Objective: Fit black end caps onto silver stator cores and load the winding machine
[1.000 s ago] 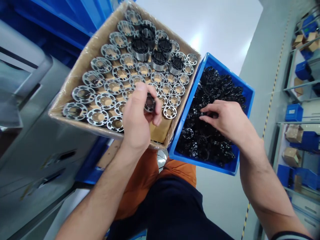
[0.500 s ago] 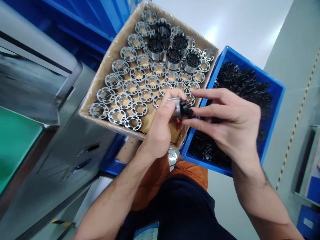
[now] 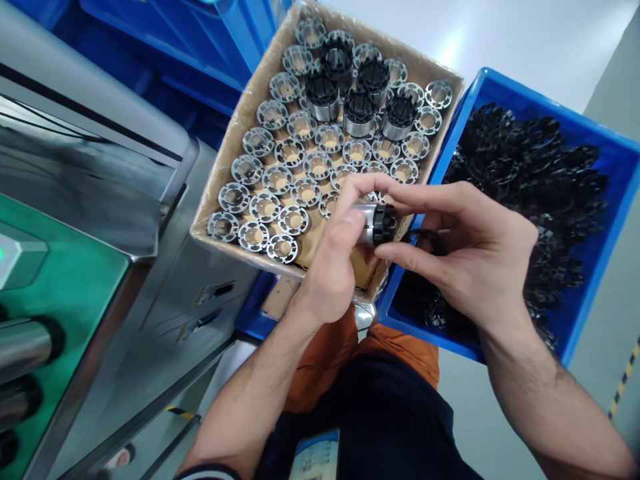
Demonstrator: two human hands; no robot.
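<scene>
My left hand (image 3: pixel 333 260) is closed around a metal stator core (image 3: pixel 367 223), held on its side over the near corner of the box. A black plastic slotted end piece (image 3: pixel 384 224) sits on the core's right end. My right hand (image 3: pixel 475 247) pinches around that end, index finger above and thumb below. Another black ring-shaped piece (image 3: pixel 427 239) is tucked in the curled fingers of my right hand, partly hidden. Below, the cardboard box (image 3: pixel 227 147) holds several upright metal cores (image 3: pixel 305 192). Several cores near its far side carry black end pieces (image 3: pixel 359 107).
A blue bin (image 3: pixel 560 120) full of black plastic pieces (image 3: pixel 535 160) adjoins the box on the right. At left stands a metal machine (image 3: pixel 195 280) with a green surface (image 3: pixel 85 267) bearing metal cylinders (image 3: pixel 23 347). Blue crates (image 3: pixel 210 40) are at the far left.
The black end piece now sits straighter against the core. My right fingers have moved from its end face to around its edge, and a second black ring shows in them. The view has shifted left.
</scene>
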